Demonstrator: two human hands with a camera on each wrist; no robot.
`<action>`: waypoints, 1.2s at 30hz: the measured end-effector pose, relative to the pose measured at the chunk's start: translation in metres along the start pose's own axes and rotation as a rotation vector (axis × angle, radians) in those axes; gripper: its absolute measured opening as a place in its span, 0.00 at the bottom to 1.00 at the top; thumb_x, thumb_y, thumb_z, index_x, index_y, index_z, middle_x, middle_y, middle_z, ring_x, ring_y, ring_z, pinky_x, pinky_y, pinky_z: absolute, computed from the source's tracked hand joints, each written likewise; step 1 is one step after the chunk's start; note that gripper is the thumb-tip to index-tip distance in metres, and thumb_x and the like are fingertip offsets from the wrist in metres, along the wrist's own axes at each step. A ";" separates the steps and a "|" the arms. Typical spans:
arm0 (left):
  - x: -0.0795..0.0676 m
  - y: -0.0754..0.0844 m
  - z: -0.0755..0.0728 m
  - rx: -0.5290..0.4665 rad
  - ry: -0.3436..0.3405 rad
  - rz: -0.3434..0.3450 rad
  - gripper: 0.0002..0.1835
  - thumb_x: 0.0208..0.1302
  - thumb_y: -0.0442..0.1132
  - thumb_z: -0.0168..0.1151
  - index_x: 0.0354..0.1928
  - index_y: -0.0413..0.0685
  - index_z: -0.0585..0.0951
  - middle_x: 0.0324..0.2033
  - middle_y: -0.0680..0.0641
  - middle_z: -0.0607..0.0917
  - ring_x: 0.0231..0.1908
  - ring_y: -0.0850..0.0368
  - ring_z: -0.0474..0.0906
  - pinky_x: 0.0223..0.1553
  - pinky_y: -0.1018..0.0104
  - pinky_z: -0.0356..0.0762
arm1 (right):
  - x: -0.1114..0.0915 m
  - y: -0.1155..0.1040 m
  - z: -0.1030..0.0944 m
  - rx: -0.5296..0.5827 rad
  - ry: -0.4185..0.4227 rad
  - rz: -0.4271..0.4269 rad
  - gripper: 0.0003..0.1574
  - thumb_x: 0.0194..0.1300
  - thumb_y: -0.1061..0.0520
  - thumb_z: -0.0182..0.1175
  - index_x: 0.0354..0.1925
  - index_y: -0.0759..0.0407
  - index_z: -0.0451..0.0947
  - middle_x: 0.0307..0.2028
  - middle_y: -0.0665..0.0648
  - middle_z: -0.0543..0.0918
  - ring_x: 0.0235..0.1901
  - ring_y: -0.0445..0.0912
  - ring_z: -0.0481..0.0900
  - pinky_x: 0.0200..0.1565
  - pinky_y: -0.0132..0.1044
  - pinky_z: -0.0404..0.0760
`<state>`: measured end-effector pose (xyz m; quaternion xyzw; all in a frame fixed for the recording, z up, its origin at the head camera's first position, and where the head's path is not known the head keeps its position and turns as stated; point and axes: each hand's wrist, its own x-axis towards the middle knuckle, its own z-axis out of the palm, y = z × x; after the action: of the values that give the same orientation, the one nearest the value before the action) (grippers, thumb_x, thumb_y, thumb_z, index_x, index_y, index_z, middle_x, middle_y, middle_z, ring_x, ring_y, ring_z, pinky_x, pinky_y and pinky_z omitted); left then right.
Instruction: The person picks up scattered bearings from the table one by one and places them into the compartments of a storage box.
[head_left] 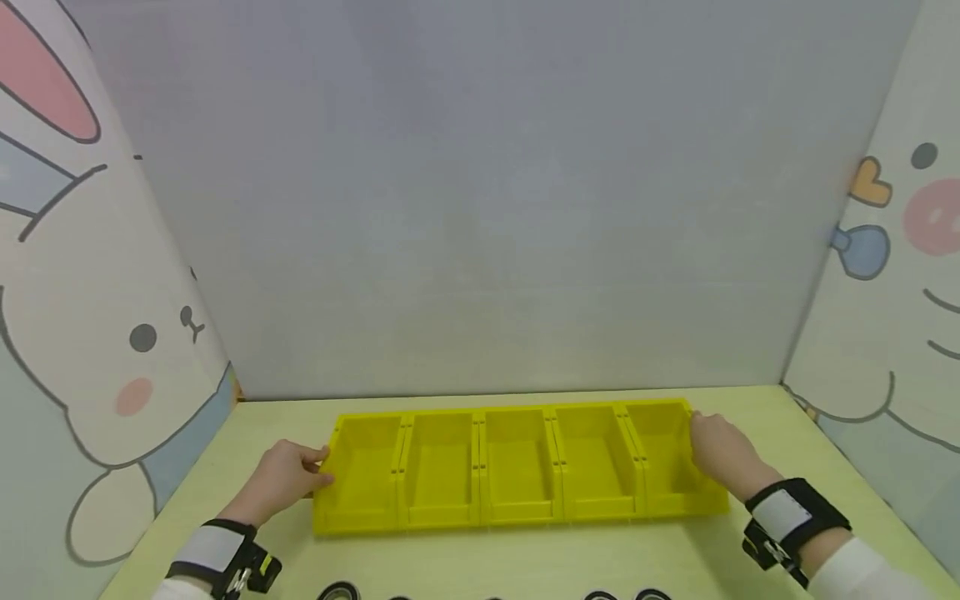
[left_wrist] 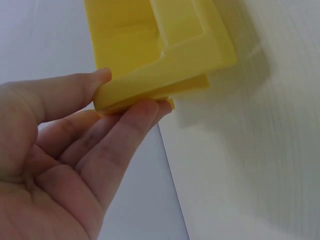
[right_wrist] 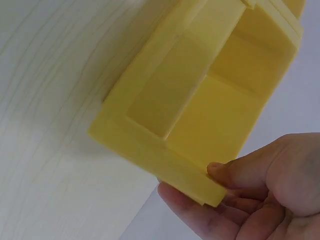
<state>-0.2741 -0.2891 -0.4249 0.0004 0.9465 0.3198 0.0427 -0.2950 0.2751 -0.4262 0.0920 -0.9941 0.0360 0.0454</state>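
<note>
A row of several joined yellow storage bins (head_left: 517,462) spans the space between both hands, with nothing seen inside its compartments. The left hand (head_left: 288,477) pinches the left end wall; in the left wrist view its thumb lies on the rim of the yellow bin (left_wrist: 185,52) and the fingers are beneath. At the opposite end, the right hand (head_left: 723,450) grips the right side wall. The right wrist view shows that thumb inside the end bin (right_wrist: 150,155) and the fingers outside. Shadows fall on the table under both ends.
Several dark-rimmed round objects (head_left: 339,592) lie along the table's near edge, partly cut off by the frame. A plain grey panel (head_left: 480,208) rises behind the pale wooden table (head_left: 525,567). Panels with cartoon animals stand at left (head_left: 112,333) and right (head_left: 885,333).
</note>
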 end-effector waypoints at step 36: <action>0.016 0.032 -0.009 0.272 -0.039 0.057 0.11 0.50 0.27 0.68 0.16 0.39 0.78 0.10 0.51 0.74 0.12 0.59 0.73 0.17 0.70 0.75 | -0.104 -0.090 0.057 0.106 0.145 -0.884 0.43 0.66 0.34 0.49 0.72 0.48 0.52 0.71 0.59 0.56 0.71 0.53 0.51 0.64 0.50 0.64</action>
<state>-0.2918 -0.2690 -0.3996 0.0391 0.9798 0.1893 0.0515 -0.1814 0.2013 -0.4874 0.5073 -0.8503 0.0704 0.1210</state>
